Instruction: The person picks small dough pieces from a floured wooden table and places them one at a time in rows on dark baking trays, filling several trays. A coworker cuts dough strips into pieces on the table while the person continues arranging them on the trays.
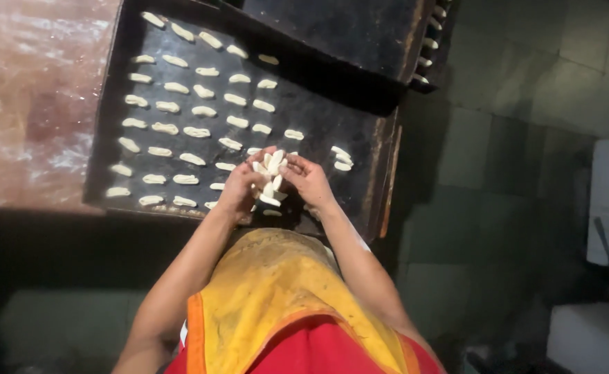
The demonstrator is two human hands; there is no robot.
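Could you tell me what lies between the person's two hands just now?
In the head view, a bunch of small pale dough pieces sits between the left hand and right hand, above the dark baking tray.

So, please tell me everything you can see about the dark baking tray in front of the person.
The baking tray is a large, flat, dark rectangle with a low raised rim; it looks like worn, blackened metal. It lies at a slant, its left side over a reddish table, and a second dark tray overlaps its far corner. Rows of small pale dough pieces cover most of it; the right part is mostly bare. The left hand and right hand hold a bunch of dough pieces above its near edge.
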